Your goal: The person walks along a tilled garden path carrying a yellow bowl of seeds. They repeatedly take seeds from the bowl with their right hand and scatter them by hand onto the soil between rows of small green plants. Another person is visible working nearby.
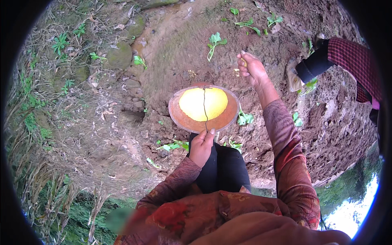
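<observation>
A shallow rust-coloured bowl (183, 119) holds bright yellow granules (192, 103), with a thin dark wire running over it from back to front. My left hand (202, 145) grips the bowl's near edge by the wire, above my knees. My right hand (251, 67) is raised out to the right, beyond the bowl, its fingers closed with something yellow showing between them. A small scatter of pale granules (236, 72) lies on the soil just left of that hand. Leafy seedlings (214, 43) lie on the soil past the bowl.
Another person's leg (310, 65) and checked garment (355, 61) are at the right. Reddish soil (277, 143) with more loose seedlings (245, 118) surrounds me. Dry grass, stones (119, 54) and weeds cover the left side, near a small hole (132, 117).
</observation>
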`<move>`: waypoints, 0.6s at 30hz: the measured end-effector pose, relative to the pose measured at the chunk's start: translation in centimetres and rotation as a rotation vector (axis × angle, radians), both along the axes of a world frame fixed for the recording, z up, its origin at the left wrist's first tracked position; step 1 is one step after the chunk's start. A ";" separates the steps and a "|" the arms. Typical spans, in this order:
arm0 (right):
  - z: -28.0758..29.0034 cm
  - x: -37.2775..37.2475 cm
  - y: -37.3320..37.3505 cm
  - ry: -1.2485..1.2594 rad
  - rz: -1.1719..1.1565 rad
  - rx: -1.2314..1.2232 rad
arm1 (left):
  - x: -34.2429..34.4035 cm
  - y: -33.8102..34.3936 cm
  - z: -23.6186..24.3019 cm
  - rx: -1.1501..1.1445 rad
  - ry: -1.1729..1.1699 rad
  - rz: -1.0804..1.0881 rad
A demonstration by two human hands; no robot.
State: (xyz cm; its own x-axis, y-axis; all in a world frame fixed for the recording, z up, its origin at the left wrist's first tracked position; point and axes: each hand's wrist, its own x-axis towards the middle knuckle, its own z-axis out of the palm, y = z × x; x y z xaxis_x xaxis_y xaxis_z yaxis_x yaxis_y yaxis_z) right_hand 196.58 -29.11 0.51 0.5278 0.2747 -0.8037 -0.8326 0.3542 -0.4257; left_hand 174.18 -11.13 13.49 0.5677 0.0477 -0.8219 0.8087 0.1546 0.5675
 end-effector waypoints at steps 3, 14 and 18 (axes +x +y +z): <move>-2.9 4.4 1.5 -0.042 0.049 -0.064 | 0.2 0.3 -1.1 0.026 0.030 0.027; -6.4 6.6 -1.2 0.041 -0.033 -0.060 | 1.3 0.4 -3.3 0.027 0.064 0.077; -6.7 8.4 -4.7 0.017 -0.112 -0.208 | 1.5 0.1 -3.9 0.028 0.083 0.044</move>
State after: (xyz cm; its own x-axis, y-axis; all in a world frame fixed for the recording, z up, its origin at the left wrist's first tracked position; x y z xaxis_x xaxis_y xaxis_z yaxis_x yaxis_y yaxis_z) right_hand 205.00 -33.79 -6.17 0.5312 0.0432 -0.8461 -0.8010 0.3509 -0.4850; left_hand 175.69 -11.00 9.56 0.4942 0.0944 -0.8642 0.8461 0.1762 0.5031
